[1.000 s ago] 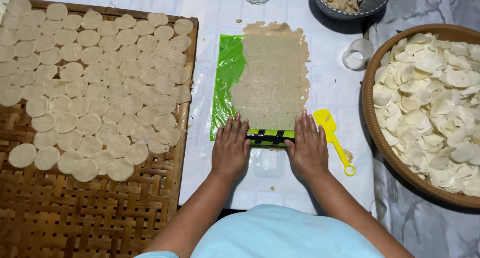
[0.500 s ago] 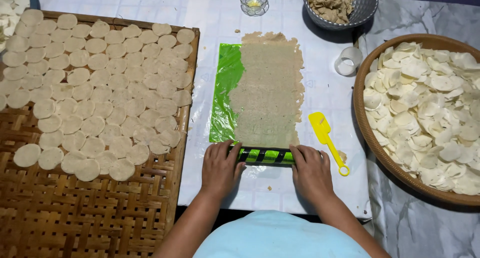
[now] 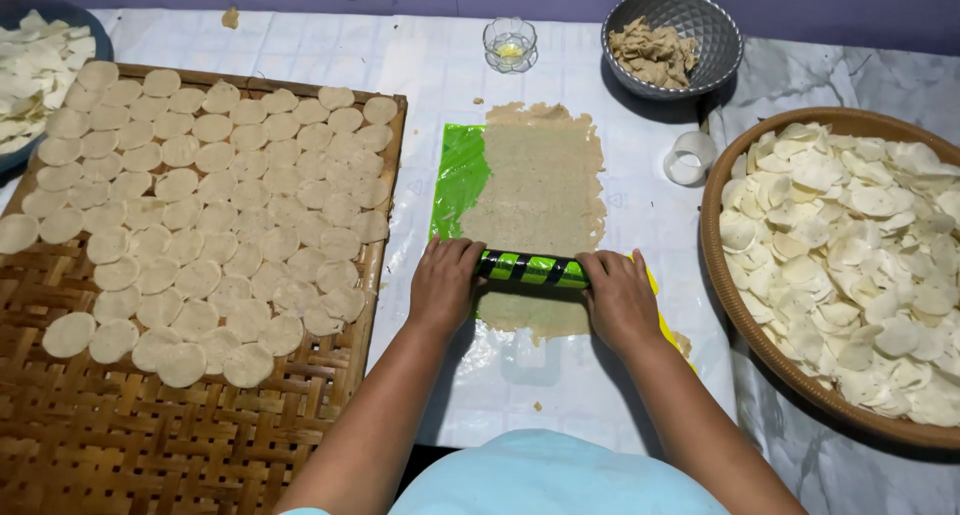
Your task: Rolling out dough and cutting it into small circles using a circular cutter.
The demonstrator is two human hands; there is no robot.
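The left hand (image 3: 445, 283) and the right hand (image 3: 620, 297) are laid palm-down over the two ends of a rolling pin (image 3: 531, 269), fingers curled loosely over it rather than clenched. The pin (a short cylinder with green and black slanted stripes) lies crosswise on the near part of a dough sheet (image 3: 540, 195), which is spread on a green plastic sheet (image 3: 461, 175) in the middle of the bench (image 3: 300, 50). The pin is judged stiff, smooth and light enough to be rolled under flat palms, best pressed at both ends. The dough looks thin, soft and grainy, with ragged edges, and would probably tear if lifted carelessly. A yellow tool (image 3: 662, 310) is partly hidden under the right hand.

To the left, a woven bamboo tray (image 3: 150, 445) carries rows of pale round dough discs (image 3: 200, 195), flat and matte. To the right, a wide wooden bowl (image 3: 735, 305) is heaped with loose cut rounds (image 3: 860, 255). Further back are seen a small glass dish (image 3: 510, 43), a grey faceted bowl (image 3: 700, 25) holding dough scraps, and a white ring cutter (image 3: 690, 158).
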